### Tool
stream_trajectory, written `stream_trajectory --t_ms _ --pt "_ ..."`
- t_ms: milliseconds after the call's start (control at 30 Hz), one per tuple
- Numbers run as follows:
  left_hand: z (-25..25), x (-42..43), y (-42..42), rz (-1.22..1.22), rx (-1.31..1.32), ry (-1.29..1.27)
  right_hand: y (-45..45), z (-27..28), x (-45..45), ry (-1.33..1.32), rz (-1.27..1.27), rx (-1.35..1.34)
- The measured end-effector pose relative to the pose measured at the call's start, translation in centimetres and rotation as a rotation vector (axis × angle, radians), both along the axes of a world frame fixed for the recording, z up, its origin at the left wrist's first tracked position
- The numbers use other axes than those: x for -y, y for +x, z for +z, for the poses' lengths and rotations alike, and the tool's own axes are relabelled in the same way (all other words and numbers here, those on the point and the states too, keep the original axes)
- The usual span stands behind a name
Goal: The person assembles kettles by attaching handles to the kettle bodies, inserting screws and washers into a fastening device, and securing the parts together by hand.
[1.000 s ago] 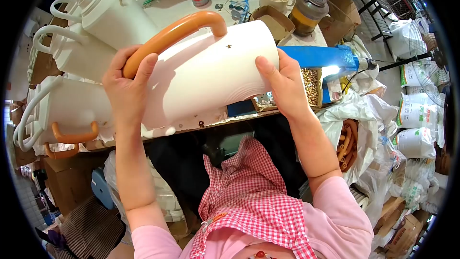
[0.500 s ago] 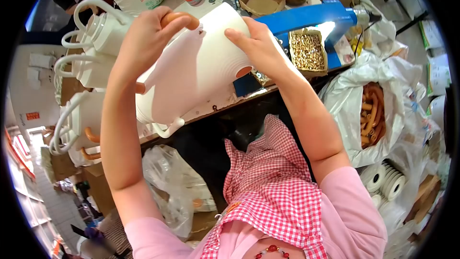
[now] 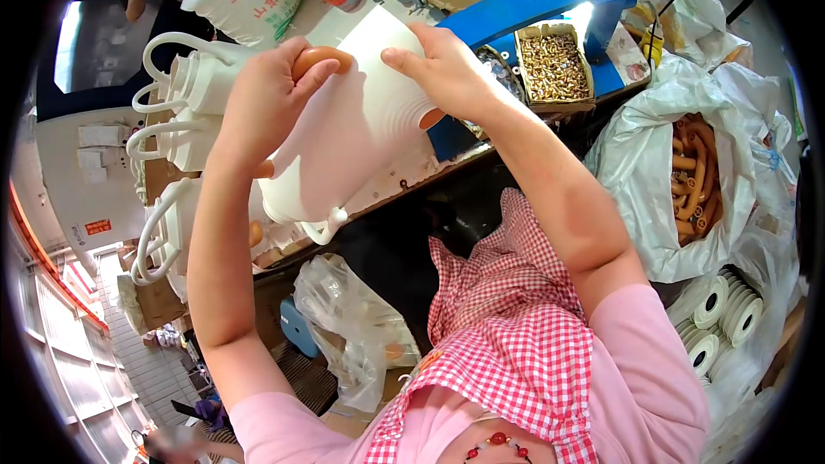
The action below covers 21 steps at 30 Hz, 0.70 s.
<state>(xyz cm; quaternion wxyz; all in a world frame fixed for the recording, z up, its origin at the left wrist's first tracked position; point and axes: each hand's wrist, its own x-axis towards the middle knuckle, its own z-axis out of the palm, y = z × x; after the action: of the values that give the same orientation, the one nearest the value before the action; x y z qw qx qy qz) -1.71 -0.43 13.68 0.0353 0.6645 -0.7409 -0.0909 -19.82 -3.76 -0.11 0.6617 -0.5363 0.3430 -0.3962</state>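
White jug body (image 3: 357, 112) is held by both hands above the front part of the desk (image 3: 418, 170), tilted, its wide end up toward the far right and its other end down toward the left. Whether it also rests on the desk cannot be told. At the lower end a small white hooked piece (image 3: 333, 224) juts out.

The left hand (image 3: 266, 103) has its grip wrapped around a tan handle (image 3: 330, 58) on the jug body's side; one end of the handle shows beyond the thumb. The right hand (image 3: 447, 73) clasps the wide end, its grip spread partway, thumb lying on the near surface; most of its fingertips are hidden.

Several white jugs with loop handles (image 3: 210, 77) lie to the left, beside the left forearm. Just beyond the right hand stands a blue machine arm (image 3: 528, 9) with a lit lamp, and beneath it a box of brass-coloured fittings (image 3: 554, 73). At the right, a white plastic bag (image 3: 640, 142) holds more tan handles (image 3: 698, 174), with white spools (image 3: 730, 314) below.
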Motion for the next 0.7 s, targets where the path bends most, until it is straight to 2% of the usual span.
stream_trajectory --t_ms 67,700 --pt "0.1 0.2 -0.2 -0.01 0.065 -0.001 0.0 0.1 0.0 -0.002 -0.014 -0.04" --pt "-0.9 0.2 0.4 -0.006 0.087 -0.018 0.1 0.2 -0.1 -0.039 -0.034 -0.041"
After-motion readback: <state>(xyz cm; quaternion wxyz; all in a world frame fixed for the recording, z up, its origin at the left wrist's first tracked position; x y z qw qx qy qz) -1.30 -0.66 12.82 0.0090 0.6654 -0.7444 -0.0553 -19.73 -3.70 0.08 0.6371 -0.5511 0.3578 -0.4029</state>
